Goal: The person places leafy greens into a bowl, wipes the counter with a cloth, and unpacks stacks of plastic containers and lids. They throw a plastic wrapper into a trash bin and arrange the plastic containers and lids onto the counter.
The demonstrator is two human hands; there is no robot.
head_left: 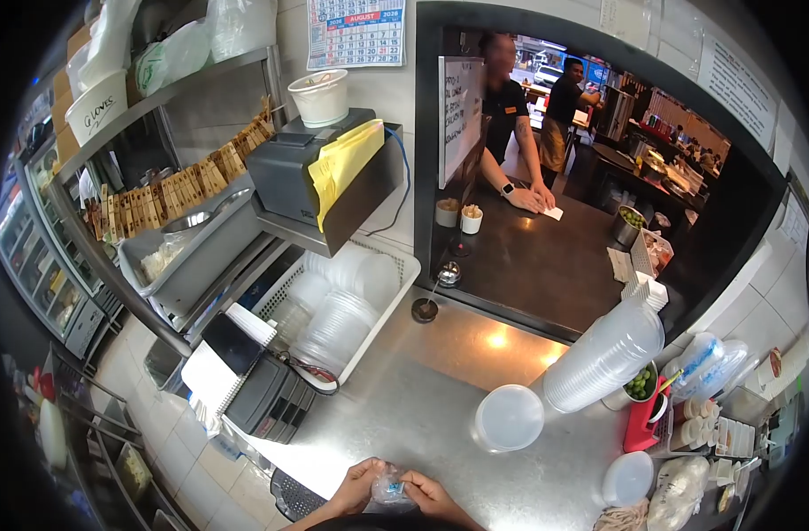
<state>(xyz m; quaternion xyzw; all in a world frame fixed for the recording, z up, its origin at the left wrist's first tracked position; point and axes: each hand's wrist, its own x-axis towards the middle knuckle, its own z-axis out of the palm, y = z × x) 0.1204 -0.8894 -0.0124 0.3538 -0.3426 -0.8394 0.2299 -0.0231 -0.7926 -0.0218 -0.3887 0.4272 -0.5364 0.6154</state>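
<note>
At the bottom centre, both of my hands are close together over the front edge of the steel counter point(440, 407). A small clear plastic bag point(389, 488) is between them, with a bluish patch on it. My left hand point(360, 485) has its fingers closed on the bag's left side. The fingers of my right hand point(426, 492) pinch its right side. What the bag contains is too small to make out. Beyond my right hand stands a round translucent container point(509, 418).
A tall stack of clear containers point(603, 354) leans at the right. At the left are a black device point(270, 398) and a white crate point(402, 279) of plastic lids. Behind the pass-through window, a person point(513, 133) rests their hands on the dark counter point(537, 265).
</note>
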